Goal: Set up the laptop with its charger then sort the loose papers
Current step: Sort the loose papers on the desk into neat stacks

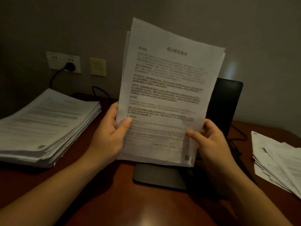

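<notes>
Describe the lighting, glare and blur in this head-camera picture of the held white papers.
Head view: dim room; soft glare on the reddish-brown wooden desk near the bottom edge; print on the held sheaf of white printed papers blurred, unreadable; the neat white paper stack smeared; wide-angle bending at the edges.

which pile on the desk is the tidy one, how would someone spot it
Start at the white wall socket with a black plug. Below it, at the desk's left end, lies the neat stack. Unlike the scattered pile on the right, it is thick and fairly squared.
</notes>
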### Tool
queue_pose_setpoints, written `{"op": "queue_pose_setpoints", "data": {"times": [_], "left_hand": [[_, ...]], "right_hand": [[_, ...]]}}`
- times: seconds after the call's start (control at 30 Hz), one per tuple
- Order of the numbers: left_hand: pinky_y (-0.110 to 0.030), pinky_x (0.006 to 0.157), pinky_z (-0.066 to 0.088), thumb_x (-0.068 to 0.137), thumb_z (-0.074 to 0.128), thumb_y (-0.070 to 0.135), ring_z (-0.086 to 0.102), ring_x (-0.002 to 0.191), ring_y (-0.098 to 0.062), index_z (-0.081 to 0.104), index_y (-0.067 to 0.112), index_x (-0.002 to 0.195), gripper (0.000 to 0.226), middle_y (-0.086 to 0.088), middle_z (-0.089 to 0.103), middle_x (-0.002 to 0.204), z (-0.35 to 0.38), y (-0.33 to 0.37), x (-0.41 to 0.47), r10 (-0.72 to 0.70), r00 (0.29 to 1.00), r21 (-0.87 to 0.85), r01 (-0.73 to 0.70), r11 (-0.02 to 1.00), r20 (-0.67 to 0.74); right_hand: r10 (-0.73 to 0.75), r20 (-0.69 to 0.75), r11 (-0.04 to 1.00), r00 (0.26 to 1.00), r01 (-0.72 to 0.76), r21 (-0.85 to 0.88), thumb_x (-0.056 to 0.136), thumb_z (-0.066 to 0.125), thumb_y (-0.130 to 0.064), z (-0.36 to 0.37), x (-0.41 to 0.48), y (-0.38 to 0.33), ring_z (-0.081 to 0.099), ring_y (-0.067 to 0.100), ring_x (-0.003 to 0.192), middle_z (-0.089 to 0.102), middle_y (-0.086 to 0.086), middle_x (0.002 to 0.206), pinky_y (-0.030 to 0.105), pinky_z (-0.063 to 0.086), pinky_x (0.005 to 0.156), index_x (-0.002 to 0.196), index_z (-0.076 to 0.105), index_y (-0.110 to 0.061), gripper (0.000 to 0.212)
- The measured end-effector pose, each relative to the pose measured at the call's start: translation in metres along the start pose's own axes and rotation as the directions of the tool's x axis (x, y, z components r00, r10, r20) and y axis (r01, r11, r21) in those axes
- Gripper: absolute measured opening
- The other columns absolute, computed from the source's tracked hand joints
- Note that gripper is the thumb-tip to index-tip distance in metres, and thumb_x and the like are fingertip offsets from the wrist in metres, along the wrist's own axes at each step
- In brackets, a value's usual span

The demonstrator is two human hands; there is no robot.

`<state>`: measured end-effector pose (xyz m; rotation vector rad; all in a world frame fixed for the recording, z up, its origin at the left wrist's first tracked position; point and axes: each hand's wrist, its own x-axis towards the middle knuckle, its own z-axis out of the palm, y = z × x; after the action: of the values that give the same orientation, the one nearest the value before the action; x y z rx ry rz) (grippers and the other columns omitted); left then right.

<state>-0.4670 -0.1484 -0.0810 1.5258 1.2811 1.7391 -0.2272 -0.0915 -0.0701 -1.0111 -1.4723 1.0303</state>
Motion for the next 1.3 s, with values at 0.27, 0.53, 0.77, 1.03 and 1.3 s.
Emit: {"op": "queue_pose_setpoints", "data": {"times": [0.27, 0.53, 0.77, 1.03, 1.3], "left_hand": [[-0.017, 0.092, 0.053, 0.101, 0.047, 0.017, 0.059, 0.117, 0.003, 0.040, 0.032, 0.142, 0.044, 0.024, 0.064, 0.120, 0.012, -0.010, -0.009, -0.052, 0.994, -0.039, 0.056, 0.998, 0.101], [-0.022, 0.098, 0.051, 0.101, 0.049, 0.006, 0.057, 0.124, -0.002, 0.027, 0.036, 0.150, 0.061, 0.020, 0.060, 0.131, 0.017, -0.011, -0.013, 0.039, 0.999, 0.003, -0.039, 0.999, 0.023], [-0.029, 0.105, 0.049, 0.103, 0.046, 0.004, 0.051, 0.131, -0.001, 0.005, 0.047, 0.156, 0.080, 0.014, 0.051, 0.145, 0.011, -0.009, -0.011, -0.014, 0.999, 0.001, 0.014, 1.000, 0.051], [-0.024, 0.087, 0.058, 0.103, 0.046, 0.001, 0.065, 0.114, -0.003, 0.019, 0.050, 0.152, 0.075, 0.015, 0.068, 0.125, -0.009, 0.005, -0.004, -0.107, 0.994, -0.025, 0.107, 0.994, 0.002], [-0.038, 0.072, 0.062, 0.097, 0.055, 0.002, 0.075, 0.094, -0.017, 0.034, 0.050, 0.147, 0.072, 0.004, 0.076, 0.106, -0.076, 0.036, 0.026, -0.322, 0.945, -0.044, 0.320, 0.946, -0.056]], "right_hand": [[-0.158, -0.027, 0.987, 0.987, 0.158, 0.018, 0.094, 0.063, -0.014, 0.010, -0.021, 0.023, 0.065, 0.000, 0.110, 0.067, -0.020, 0.114, 0.020, 0.058, 0.077, 0.118, 0.053, -0.035, 0.034], [-0.207, -0.068, 0.978, 0.976, 0.205, -0.028, 0.096, 0.060, -0.016, 0.005, -0.024, 0.017, 0.065, 0.000, 0.105, 0.065, -0.019, 0.110, 0.024, 0.060, 0.072, 0.108, 0.051, -0.038, 0.027], [-0.169, -0.009, 0.983, 0.986, 0.168, -0.078, 0.098, 0.057, -0.014, 0.007, -0.026, 0.020, 0.061, -0.009, 0.105, 0.063, -0.030, 0.107, 0.014, 0.057, 0.072, 0.111, 0.050, -0.040, 0.031], [-0.093, 0.018, 0.996, 0.996, 0.093, 0.005, 0.100, 0.052, -0.013, 0.016, -0.026, 0.004, 0.072, 0.007, 0.097, 0.072, -0.015, 0.104, 0.022, 0.060, 0.066, 0.119, 0.053, -0.031, 0.026], [-0.021, 0.111, 0.999, 0.994, 0.017, 0.038, 0.100, 0.054, -0.008, 0.069, 0.002, -0.035, 0.072, 0.001, 0.093, 0.070, -0.012, 0.112, 0.020, 0.058, 0.060, 0.152, 0.031, -0.038, 0.065]]}}
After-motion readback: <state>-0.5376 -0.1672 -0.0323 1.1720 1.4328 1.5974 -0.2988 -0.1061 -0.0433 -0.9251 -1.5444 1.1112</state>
